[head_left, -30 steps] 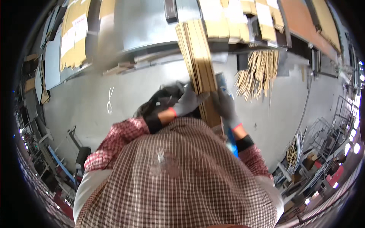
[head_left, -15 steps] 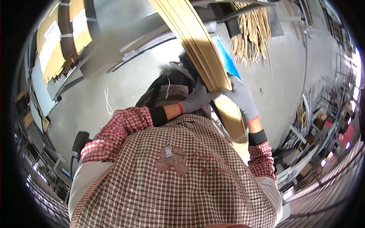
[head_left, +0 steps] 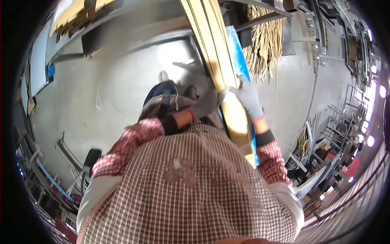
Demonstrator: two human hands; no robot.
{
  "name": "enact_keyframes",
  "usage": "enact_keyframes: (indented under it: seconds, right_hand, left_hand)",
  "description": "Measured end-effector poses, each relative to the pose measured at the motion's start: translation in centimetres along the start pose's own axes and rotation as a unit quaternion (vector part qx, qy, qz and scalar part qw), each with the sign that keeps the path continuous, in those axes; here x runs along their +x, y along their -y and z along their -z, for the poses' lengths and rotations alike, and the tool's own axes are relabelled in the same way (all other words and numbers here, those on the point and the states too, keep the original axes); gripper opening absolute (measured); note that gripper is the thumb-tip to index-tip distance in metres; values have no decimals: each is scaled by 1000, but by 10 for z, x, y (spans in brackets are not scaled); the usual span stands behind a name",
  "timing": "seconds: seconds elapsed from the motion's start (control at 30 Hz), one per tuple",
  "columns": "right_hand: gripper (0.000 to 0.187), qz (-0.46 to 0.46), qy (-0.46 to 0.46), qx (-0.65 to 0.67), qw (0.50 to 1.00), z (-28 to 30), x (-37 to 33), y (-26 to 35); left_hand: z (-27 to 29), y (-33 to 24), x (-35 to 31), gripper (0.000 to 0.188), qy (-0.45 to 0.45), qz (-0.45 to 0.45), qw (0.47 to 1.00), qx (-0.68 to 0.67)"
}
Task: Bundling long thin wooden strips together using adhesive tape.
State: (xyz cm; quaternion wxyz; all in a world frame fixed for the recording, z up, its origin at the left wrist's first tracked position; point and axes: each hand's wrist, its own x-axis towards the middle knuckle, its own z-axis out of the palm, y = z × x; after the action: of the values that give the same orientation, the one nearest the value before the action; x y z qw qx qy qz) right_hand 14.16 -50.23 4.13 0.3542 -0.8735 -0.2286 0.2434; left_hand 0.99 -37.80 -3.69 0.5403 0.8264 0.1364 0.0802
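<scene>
A bundle of long, flat tan strips (head_left: 212,44) runs from the far edge toward me. My left hand (head_left: 205,105), in a grey glove with a red cuff, is closed on the left side of the strips, its thumb near their near end. From the right, my right hand (head_left: 248,95), gloved alike, grips the same place, with its thumb on top. The two thumbs almost meet. Beneath my hands another tan length (head_left: 235,116) continues toward my apron. Fingers under the strips are hidden. A bright blue surface (head_left: 239,51) lies beneath, along the right side.
Many thin tan sticks (head_left: 266,44) lie heaped beyond my right hand. A metal frame bar (head_left: 264,20) crosses there. Tan sheets (head_left: 83,14) rest on a bench at the far left. A white cord loop (head_left: 98,99) lies on the grey floor (head_left: 122,81). Racks (head_left: 339,118) stand at the right.
My view has shifted and turned, and the bench at the left sits higher in it. Both hands remain at the strips' near end, the strips now nearer in line with the tan length below.
</scene>
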Motion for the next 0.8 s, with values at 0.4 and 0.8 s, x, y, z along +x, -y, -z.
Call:
enact_keyframes:
  seconds: [0.4,0.8]
  right_hand:
    - [38,132,-28,-176,975,-11,-22,-36]
    - [12,317,-54,-195,927,-12,25,-31]
  left_hand:
    - [-35,-5,9,41,-177,13,981,-76]
    - [16,-22,62,44,-133,72,980,-131]
